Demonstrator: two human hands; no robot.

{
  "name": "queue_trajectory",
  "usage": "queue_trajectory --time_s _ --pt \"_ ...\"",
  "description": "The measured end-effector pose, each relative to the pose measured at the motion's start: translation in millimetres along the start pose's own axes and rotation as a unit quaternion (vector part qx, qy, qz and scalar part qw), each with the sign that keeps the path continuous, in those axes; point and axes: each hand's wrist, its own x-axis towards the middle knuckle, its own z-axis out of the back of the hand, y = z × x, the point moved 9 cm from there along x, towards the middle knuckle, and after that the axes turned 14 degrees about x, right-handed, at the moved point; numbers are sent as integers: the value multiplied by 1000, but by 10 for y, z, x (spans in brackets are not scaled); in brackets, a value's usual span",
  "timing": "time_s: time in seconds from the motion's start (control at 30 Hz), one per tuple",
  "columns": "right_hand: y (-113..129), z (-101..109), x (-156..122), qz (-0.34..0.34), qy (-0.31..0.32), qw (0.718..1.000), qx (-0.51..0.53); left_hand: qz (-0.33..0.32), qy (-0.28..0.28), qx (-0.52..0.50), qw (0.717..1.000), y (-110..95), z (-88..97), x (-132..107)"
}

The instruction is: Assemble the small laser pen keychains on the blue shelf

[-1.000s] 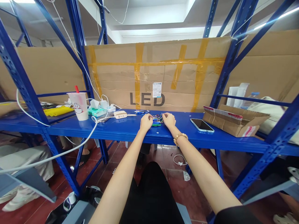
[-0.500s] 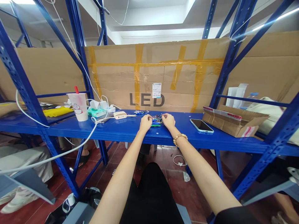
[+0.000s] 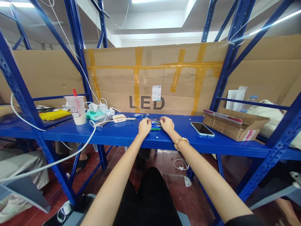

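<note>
A bunch of pens (image 3: 155,124), mostly blue with a green one at the near side, lies crosswise on the blue table. My left hand (image 3: 144,126) is at the left end of the bunch, its fingers curled in against the pens. At the opposite end, my right hand (image 3: 166,124) also has its fingers bent onto the pens; a beaded bracelet circles that wrist. The backs of the hands hide most of the fingertips. Just behind the left hand lie a few more blue pens (image 3: 141,115).
Left of my hands stand a power strip (image 3: 119,118), a tissue pack (image 3: 95,115) and a drink cup (image 3: 76,110). On the right are a phone (image 3: 202,129) and an open cardboard box (image 3: 235,125). A cardboard panel (image 3: 113,84) rises behind the table (image 3: 122,135). A white cable crosses at left.
The whole view has shifted slightly, so things appear a little lower and further left. Both hands stay at the ends of the pens, with only small finger movement.
</note>
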Motion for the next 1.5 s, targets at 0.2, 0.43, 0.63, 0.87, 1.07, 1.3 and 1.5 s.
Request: queue_trajectory --time_s 0.2,0.43,0.63,0.87,1.07,1.3,1.5 --pt "78 -19 40 39 0 999 -29 41 -19 35 998 73 11 85" --pt "-202 106 271 35 71 991 -109 36 7 131 991 316 93 499" --pt "-573 152 461 11 153 975 -161 -25 36 223 974 635 122 691" --pt "-659 16 690 2 200 966 -165 -104 58 283 952 711 -152 835" --pt "-404 -55 727 54 205 958 -191 -185 75 305 931 600 -465 1021" --pt "-529 -70 876 -39 186 955 -228 -205 71 348 912 692 -579 1126" --pt "-609 -153 850 -60 195 960 -191 -237 64 349 905 597 -570 1094"
